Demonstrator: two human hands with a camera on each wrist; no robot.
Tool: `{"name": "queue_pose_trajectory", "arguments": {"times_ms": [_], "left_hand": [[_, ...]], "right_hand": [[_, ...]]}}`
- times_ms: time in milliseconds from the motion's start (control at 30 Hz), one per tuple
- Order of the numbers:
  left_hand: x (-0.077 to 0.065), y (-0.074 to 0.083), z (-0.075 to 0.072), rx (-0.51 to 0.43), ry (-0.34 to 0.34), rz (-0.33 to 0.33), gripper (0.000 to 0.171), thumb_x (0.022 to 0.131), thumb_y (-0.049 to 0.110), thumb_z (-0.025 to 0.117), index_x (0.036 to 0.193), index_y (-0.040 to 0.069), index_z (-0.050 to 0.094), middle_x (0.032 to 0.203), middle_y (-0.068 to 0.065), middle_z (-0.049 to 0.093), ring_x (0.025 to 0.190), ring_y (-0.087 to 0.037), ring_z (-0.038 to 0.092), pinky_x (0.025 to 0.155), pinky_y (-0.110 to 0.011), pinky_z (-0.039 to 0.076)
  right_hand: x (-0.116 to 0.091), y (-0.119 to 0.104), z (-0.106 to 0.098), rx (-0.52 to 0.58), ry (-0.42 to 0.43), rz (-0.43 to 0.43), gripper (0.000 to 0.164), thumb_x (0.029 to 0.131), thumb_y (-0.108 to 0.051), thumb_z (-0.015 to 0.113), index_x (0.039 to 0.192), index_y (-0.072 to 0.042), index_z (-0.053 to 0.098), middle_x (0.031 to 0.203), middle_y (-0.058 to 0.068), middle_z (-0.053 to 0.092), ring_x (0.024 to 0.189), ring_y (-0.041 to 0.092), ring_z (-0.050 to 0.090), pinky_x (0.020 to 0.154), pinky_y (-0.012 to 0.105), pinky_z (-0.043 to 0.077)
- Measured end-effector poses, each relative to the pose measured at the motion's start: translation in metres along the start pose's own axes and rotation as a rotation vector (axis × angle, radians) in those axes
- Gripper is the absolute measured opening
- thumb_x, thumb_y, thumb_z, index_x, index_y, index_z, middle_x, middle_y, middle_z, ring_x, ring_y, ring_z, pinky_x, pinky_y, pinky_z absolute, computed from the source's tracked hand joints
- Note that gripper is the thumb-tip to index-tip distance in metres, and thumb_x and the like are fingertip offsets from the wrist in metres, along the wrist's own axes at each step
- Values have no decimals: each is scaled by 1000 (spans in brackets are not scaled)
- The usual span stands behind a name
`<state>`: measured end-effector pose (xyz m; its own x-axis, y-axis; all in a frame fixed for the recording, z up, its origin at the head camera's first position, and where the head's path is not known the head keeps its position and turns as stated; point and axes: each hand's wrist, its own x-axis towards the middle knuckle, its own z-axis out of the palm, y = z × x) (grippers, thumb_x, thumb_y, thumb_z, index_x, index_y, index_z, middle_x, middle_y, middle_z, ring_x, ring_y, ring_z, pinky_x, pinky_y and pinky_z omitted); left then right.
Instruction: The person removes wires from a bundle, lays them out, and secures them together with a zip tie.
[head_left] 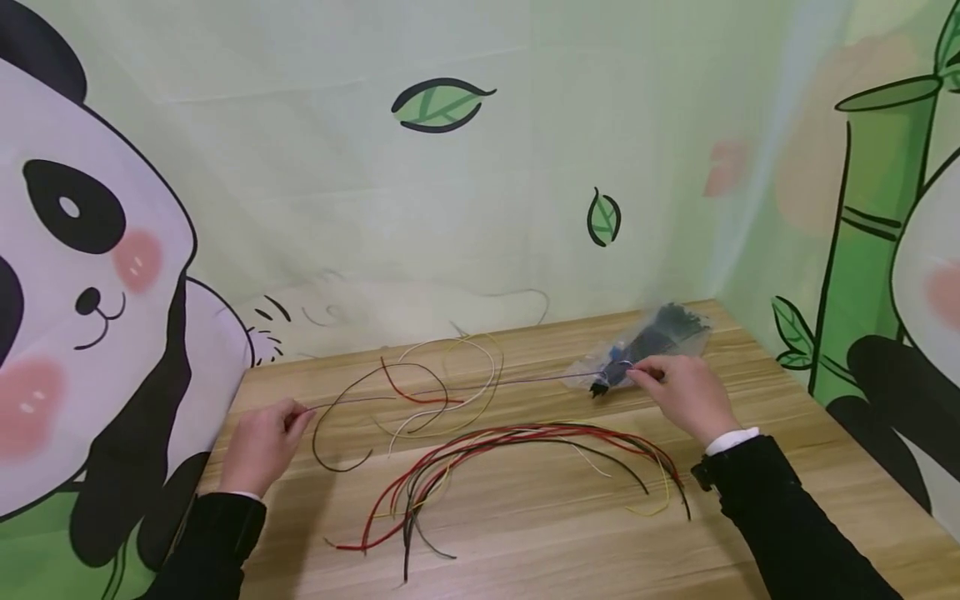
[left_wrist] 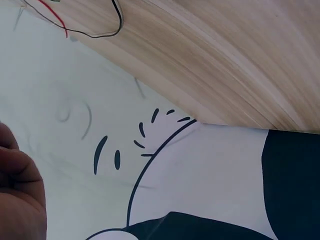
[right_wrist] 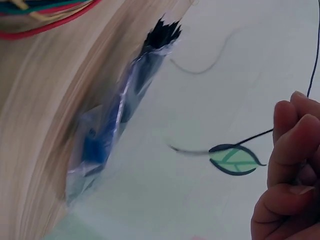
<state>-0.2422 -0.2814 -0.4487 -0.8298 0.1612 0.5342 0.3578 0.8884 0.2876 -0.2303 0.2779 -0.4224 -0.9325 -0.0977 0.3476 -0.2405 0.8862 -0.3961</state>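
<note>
Thin blue-violet wire (head_left: 525,381), nearly straight, above the pale wood-grain worktop (head_left: 562,542). Left hand (head_left: 258,446) pinches it near the left edge; right hand (head_left: 684,396) pinches it, fingertips together, near the clear plastic bag of black strips (head_left: 667,333), far right corner.

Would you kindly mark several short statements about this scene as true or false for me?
1. A thin wire runs between the left grip and the right grip. True.
2. The plastic bag lies on the left side of the table. False: it lies toward the far right corner.
3. The curved wire bundle includes red and black wires. True.
4. Both sleeves are white. False: both are black.
</note>
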Motion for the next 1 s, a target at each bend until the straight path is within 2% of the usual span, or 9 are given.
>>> {"name": "queue_pose_trajectory", "arguments": {"times_ms": [200, 400, 533, 667, 733, 833, 933, 1000], "left_hand": [[-15, 6, -10, 14, -64, -25, 13, 83, 8, 73, 72, 10, 68, 59, 5, 56, 52, -12, 44, 52, -31, 36], [-24, 10, -15, 26, -104, -61, 17, 82, 10, 74, 67, 13, 66, 57, 6, 55, 52, -13, 44, 53, -33, 36], [-28, 14, -16, 21, -170, -92, 15, 82, 10, 73, 69, 12, 67, 59, 6, 57, 53, -12, 47, 54, -33, 37], [-35, 22, -14, -73, -293, -158, 3, 84, 9, 71, 82, 7, 70, 59, 5, 57, 51, -10, 47, 49, -28, 37], [-39, 27, -10, -121, -331, -198, 4, 85, 9, 70, 87, 6, 71, 59, 4, 56, 50, -10, 47, 47, -26, 37], [-43, 37, -4, -159, -337, -231, 3, 85, 8, 70, 85, 5, 70, 61, 4, 57, 52, -10, 48, 48, -25, 38], [-46, 48, 2, -164, -316, -250, 10, 85, 7, 70, 76, 7, 67, 62, 4, 57, 55, -10, 49, 51, -26, 40], [-49, 54, 7, -157, -305, -265, 13, 85, 6, 68, 72, 8, 65, 61, 3, 56, 55, -11, 48, 51, -27, 39]], "right_hand": [[-13, 21, -7, -25, 1, 5, 22, 92, -29, 65, 96, -10, 75, 91, 8, 69, 75, 23, 63, 62, 41, 47], [-25, 37, -11, -28, 11, 26, 26, 93, -29, 64, 98, -5, 73, 105, 19, 63, 89, 38, 61, 72, 52, 47], [-30, 44, -9, -23, 3, 53, 22, 93, -27, 64, 96, -7, 74, 94, 12, 68, 76, 28, 61, 62, 43, 46], [-34, 47, -2, -6, -26, 58, 19, 93, -23, 64, 93, -7, 74, 77, 3, 67, 63, 16, 55, 57, 34, 42], [-34, 46, 2, -8, -28, 61, 18, 93, -21, 63, 90, -6, 73, 72, 0, 64, 61, 14, 51, 57, 33, 40], [-35, 45, 8, -8, -30, 82, 19, 93, -20, 61, 81, -8, 70, 64, -2, 55, 57, 15, 46, 55, 32, 36], [-35, 42, 14, 10, -61, 118, 21, 93, -21, 59, 78, -9, 67, 61, -3, 50, 55, 15, 42, 53, 31, 32], [-36, 38, 18, 17, -74, 138, 26, 93, -21, 58, 68, -13, 61, 56, -4, 44, 52, 14, 38, 50, 30, 28]]}}
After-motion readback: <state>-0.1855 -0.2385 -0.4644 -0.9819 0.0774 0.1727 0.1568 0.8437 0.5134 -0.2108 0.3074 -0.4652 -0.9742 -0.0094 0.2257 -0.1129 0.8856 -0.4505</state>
